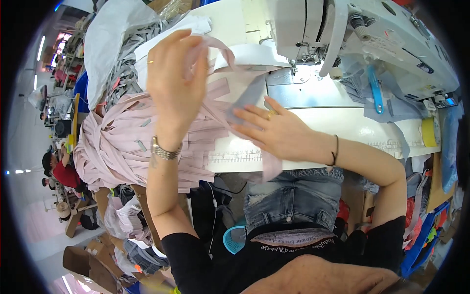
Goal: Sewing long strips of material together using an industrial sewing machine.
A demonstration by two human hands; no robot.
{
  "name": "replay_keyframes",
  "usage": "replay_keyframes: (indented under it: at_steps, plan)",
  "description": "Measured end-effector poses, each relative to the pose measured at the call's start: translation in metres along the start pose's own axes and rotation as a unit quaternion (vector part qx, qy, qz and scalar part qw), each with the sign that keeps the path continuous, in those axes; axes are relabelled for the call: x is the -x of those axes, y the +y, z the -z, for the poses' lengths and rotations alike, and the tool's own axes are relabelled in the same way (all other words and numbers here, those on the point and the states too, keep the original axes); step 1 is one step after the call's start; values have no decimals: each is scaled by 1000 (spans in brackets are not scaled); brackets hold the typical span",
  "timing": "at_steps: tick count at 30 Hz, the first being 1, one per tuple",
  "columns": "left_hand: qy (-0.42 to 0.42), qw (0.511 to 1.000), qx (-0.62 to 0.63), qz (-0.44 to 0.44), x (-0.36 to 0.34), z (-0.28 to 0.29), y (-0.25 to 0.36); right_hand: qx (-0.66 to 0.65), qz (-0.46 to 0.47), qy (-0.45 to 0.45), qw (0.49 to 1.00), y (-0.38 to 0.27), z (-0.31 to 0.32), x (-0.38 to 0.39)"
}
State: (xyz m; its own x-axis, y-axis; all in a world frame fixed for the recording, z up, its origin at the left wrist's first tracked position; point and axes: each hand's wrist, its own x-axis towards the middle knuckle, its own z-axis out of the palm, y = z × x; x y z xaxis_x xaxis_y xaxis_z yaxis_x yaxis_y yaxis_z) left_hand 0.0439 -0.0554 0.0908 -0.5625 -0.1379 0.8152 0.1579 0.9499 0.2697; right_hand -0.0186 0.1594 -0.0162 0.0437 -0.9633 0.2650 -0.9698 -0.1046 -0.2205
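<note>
Pink strip [224,51], left hand [175,81] holding, right [284,131] (spread)

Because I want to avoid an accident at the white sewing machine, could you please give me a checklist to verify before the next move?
1. Pale pink fabric strip in the left hand: ok, it loops at the fingers.
2. Right hand pressing the smooth grey fabric piece: cannot tell; the fingers overlap it.
3. Both hands clear of the small metal presser foot: ok.
4. Bright blue plastic-handled tool away from the foot: ok, it lies to the right.
5. Pile of pale pink strips neatly separated: not ok, they overlap.
6. Needle threaded: cannot tell, too small.
</note>
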Motion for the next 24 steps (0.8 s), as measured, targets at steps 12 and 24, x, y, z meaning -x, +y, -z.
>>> replay_keyframes:
  at_steps: [12, 24]
  plan:
    - [-323, 932, 13, -163, 57, -80, 30, 89, 0, -91, 992, 10, 59, 80]
    - [-260, 965, 17, -20, 58, -52, 70, 36, -46, 133, 989, 69, 31, 47]
